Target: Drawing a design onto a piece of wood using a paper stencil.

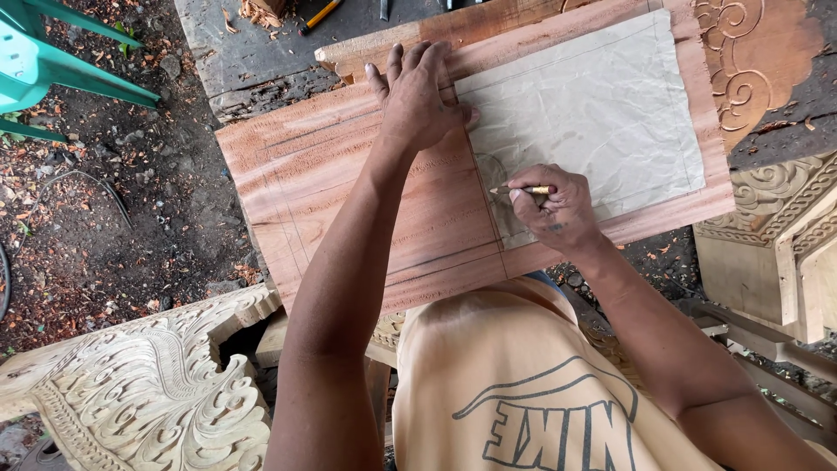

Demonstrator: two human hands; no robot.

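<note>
Right hand (558, 202) grips the pencil (526, 189); left hand (417, 98), spread flat, should pin the paper (602, 105) firmly on the board (349, 174).

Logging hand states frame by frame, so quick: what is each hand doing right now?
Left hand: open, flat on the wooden board, at the edge of the paper sheet.
Right hand: closed, holding a pencil with its tip on the paper.

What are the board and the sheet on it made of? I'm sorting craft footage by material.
The board looks like raw reddish wood: visible grain, unfinished surface, pencil lines. The sheet seems to be thin paper, pale and crinkled, possibly tracing paper. The right hand holds a pencil on it; the left hand presses its edge.
</note>
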